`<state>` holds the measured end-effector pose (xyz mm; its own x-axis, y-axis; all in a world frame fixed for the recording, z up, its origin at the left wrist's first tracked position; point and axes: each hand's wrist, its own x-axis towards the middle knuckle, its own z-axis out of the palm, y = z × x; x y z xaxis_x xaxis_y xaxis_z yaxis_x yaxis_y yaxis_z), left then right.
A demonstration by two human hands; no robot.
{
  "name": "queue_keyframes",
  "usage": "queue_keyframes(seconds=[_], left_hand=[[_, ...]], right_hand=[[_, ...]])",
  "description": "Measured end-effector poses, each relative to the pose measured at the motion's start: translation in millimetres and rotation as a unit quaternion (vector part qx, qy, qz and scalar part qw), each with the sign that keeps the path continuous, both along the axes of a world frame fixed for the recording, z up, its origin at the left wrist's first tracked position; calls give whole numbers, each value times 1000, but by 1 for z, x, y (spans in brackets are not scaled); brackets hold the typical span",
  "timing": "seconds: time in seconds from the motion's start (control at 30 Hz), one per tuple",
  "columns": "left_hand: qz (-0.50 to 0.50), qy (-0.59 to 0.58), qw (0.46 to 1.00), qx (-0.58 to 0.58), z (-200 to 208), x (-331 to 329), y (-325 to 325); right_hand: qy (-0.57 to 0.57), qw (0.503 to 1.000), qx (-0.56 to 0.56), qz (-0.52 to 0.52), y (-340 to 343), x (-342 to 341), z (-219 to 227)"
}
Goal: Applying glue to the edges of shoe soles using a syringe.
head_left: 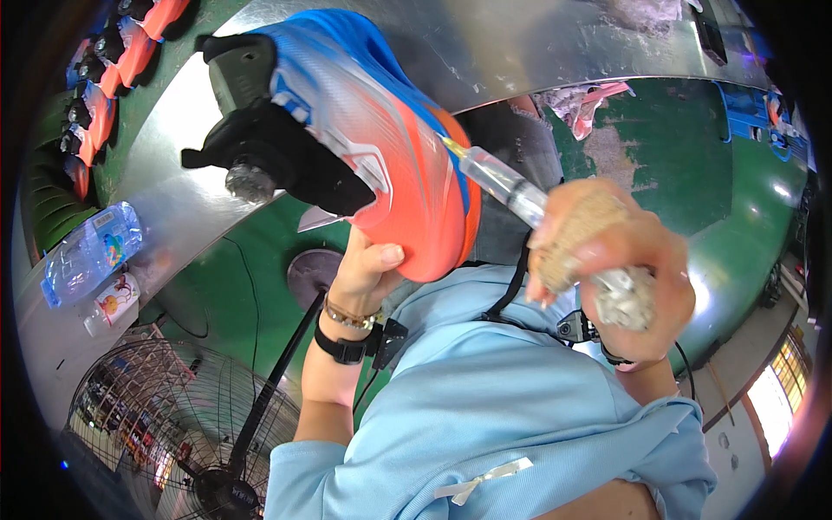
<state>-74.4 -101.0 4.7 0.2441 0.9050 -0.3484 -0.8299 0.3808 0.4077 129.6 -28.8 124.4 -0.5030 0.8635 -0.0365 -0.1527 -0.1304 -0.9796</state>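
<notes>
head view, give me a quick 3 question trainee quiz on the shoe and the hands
1. True or false: the left hand holds the orange and blue shoe up from below.
2. Which does the right hand grip? A) a plastic bottle B) a clear syringe-like applicator C) a fan
3. Fill in: the applicator's tip meets the shoe along its ____ edge, seen in this picture.

Key
1. True; the shoe sits on a black last, fingers under its orange end.
2. B; the hand wears rough wrapping on its fingers.
3. Right, at the orange and blue seam.
</notes>
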Motion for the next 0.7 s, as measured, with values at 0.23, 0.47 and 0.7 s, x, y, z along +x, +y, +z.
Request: queue_keyframes(seconds=[0.23, 0.47, 0.7], left_hand=[[-6, -49, 998, 28, -14, 44, 47], [-12, -59, 997, 44, -11, 57, 74], [-30, -114, 989, 92, -9, 67, 98]], right_hand=[[-48, 997, -7, -54, -2, 16, 39], [-107, 992, 46, -47, -2, 25, 46], [-95, 992, 72, -34, -3, 40, 44]])
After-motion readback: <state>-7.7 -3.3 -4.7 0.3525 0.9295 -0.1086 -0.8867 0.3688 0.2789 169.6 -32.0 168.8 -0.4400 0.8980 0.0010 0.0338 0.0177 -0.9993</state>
